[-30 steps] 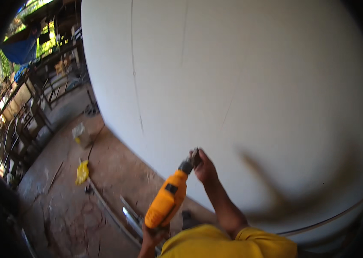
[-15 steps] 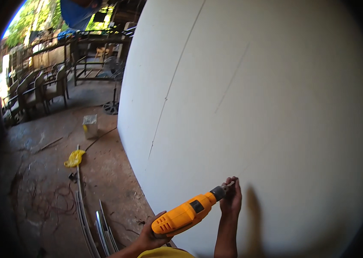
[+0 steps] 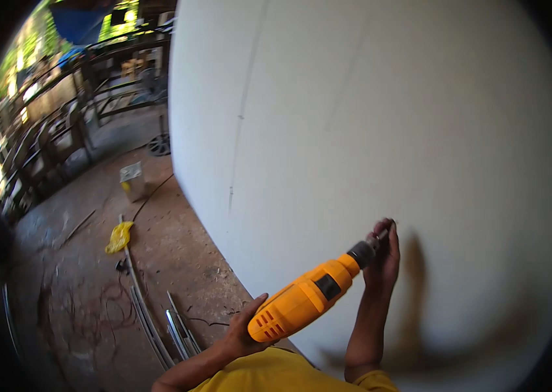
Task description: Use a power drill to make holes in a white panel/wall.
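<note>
An orange power drill (image 3: 299, 302) with a black chuck slants up to the right in front of a large white panel (image 3: 459, 144). My left hand (image 3: 243, 331) is closed round the rear of the drill; its handle is hidden underneath. Beyond the chuck, the fingers of my right hand (image 3: 387, 261) pinch the drill bit (image 3: 383, 232), close to the panel's surface. Whether the tip touches the panel, I cannot tell. A thin dark line (image 3: 248, 85) with small marks runs down the panel, left of the hands.
On the floor at left are a square tin (image 3: 132, 183), a yellow plastic bag (image 3: 119, 238), metal strips (image 3: 148, 326) and a tangled reddish cord (image 3: 103, 307). Chairs (image 3: 60, 140) and a wooden frame (image 3: 126, 98) stand farther back, near a fan's round base (image 3: 159, 145).
Both hands and the drill have shifted up and to the right in the picture. The view has tilted, and more of my yellow shirt shows. Both grips look the same.
</note>
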Demonstrator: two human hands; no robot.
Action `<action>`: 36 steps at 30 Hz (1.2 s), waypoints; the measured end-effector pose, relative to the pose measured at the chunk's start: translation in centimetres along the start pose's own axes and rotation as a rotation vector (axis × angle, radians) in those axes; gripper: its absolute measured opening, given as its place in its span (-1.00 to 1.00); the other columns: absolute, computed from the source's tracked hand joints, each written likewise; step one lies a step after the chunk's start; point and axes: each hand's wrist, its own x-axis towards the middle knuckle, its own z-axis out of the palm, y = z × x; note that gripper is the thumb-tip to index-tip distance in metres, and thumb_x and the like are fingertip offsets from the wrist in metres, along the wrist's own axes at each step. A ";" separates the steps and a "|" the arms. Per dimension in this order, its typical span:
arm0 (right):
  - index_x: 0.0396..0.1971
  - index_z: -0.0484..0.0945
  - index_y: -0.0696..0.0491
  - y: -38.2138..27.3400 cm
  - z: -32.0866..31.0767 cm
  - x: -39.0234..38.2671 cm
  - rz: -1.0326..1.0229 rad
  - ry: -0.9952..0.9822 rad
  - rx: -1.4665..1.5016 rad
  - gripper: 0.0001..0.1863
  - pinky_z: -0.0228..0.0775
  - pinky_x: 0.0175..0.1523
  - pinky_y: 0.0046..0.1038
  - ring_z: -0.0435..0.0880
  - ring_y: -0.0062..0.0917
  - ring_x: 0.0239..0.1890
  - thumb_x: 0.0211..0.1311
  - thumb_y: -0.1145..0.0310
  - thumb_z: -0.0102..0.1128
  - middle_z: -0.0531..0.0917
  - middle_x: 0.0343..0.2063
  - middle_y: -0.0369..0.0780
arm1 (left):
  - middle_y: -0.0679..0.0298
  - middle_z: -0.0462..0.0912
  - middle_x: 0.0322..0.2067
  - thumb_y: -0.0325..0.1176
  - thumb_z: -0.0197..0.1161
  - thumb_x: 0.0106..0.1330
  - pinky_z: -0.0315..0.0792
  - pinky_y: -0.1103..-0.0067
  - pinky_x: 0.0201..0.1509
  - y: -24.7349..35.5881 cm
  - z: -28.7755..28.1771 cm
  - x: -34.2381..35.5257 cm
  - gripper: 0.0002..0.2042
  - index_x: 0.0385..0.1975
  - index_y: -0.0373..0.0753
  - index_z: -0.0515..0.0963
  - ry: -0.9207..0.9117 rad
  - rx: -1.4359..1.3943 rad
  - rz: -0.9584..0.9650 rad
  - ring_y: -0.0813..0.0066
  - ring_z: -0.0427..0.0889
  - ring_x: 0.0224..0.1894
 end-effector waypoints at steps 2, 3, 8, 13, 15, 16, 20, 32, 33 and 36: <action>-0.22 0.41 0.06 0.3 -0.4 0.2 0.023 -0.105 -0.007 -0.79 0.41 -0.19 -0.58 0.49 -0.61 -0.28 0.37 0.25 -0.12 0.48 -0.32 -0.30 | 0.09 0.50 -0.03 -0.37 0.49 -0.09 0.35 0.45 0.14 0.3 -0.9 -0.1 -0.17 0.18 -0.36 0.12 0.044 -0.067 0.026 0.36 0.54 -0.02; -0.22 0.41 0.07 0.7 0.4 0.3 0.019 -0.109 -0.001 -0.78 0.41 -0.21 -0.59 0.49 -0.61 -0.29 0.37 0.24 -0.12 0.48 -0.33 -0.29 | 0.09 0.50 -0.03 -0.37 0.49 -0.09 0.35 0.45 0.14 0.1 -1.4 0.1 -0.17 0.18 -0.36 0.12 -0.003 -0.075 0.031 0.36 0.54 -0.02; -0.20 0.40 0.12 1.2 1.6 0.0 -0.022 -0.136 0.180 -0.78 0.46 -0.11 -0.53 0.54 -0.56 -0.25 0.37 0.29 -0.13 0.51 -0.27 -0.24 | 0.07 0.52 -0.06 -0.36 0.46 -0.07 0.30 0.40 0.13 -0.6 -2.9 1.6 -0.16 0.20 -0.30 0.06 -0.105 0.086 0.074 0.27 0.57 -0.07; -0.19 0.44 0.16 1.6 2.1 0.2 -0.034 -0.307 0.392 -0.77 0.46 0.05 -0.48 0.58 -0.52 -0.09 0.37 0.35 -0.14 0.57 -0.16 -0.20 | -0.07 0.47 -0.02 -0.40 0.50 -0.14 0.41 0.35 0.06 -1.3 -3.4 2.1 -0.07 0.22 -0.38 0.00 -0.086 0.192 0.211 0.12 0.55 -0.01; -0.19 0.45 0.16 1.0 1.6 0.7 -0.070 -0.316 0.405 -0.77 0.42 0.10 -0.43 0.55 -0.49 -0.03 0.36 0.36 -0.15 0.58 -0.17 -0.19 | -0.05 0.46 0.00 -0.39 0.50 -0.14 0.37 0.35 0.10 -2.7 -3.1 1.6 -0.07 0.23 -0.39 0.00 -0.074 0.074 0.115 0.14 0.51 0.03; -0.17 0.45 0.15 0.9 1.8 0.8 -0.099 -0.314 0.435 -0.78 0.40 0.12 -0.42 0.53 -0.47 -0.01 0.36 0.37 -0.15 0.57 -0.15 -0.18 | -0.03 0.44 0.02 -0.39 0.50 -0.13 0.34 0.35 0.15 -3.3 -3.0 1.4 -0.07 0.23 -0.39 0.00 -0.051 -0.038 0.008 0.15 0.48 0.07; -0.17 0.41 0.02 3.1 3.1 2.5 -0.128 -0.334 0.383 -0.84 0.18 0.25 -0.21 0.45 -0.43 0.09 0.31 0.35 -0.07 0.50 -0.03 -0.20 | 0.08 0.48 -0.04 -0.47 0.38 -0.02 0.39 0.43 0.07 3.5 -4.2 2.3 -0.25 0.18 -0.34 0.09 0.032 0.042 -0.151 0.30 0.51 -0.01; -0.28 0.37 0.04 -0.2 5.7 0.6 -0.148 -0.054 0.389 -0.81 0.36 -0.01 -0.44 0.52 -0.54 -0.10 0.28 0.24 -0.01 0.55 -0.21 -0.24 | 0.06 0.59 -0.23 -0.63 0.23 0.04 0.49 0.41 -0.05 2.9 -0.1 3.4 -0.51 0.02 -0.41 0.27 0.201 0.014 0.095 0.29 0.61 -0.19; -0.25 0.36 0.05 0.5 4.9 0.9 -0.165 -0.078 0.401 -0.81 0.35 0.05 -0.40 0.52 -0.50 -0.05 0.29 0.25 -0.03 0.55 -0.17 -0.22 | 0.08 0.60 -0.24 -0.61 0.25 0.02 0.49 0.42 -0.05 2.8 0.1 2.9 -0.50 0.02 -0.41 0.27 0.209 0.004 0.053 0.29 0.62 -0.20; -0.21 0.36 0.05 0.2 4.1 0.1 -0.217 -0.035 0.357 -0.81 0.30 0.13 -0.31 0.51 -0.44 -0.01 0.32 0.27 -0.09 0.54 -0.13 -0.19 | 0.11 0.53 -0.11 -0.57 0.32 -0.04 0.37 0.38 0.08 2.2 -1.0 1.5 -0.37 0.10 -0.39 0.23 0.094 0.098 -0.005 0.31 0.53 -0.05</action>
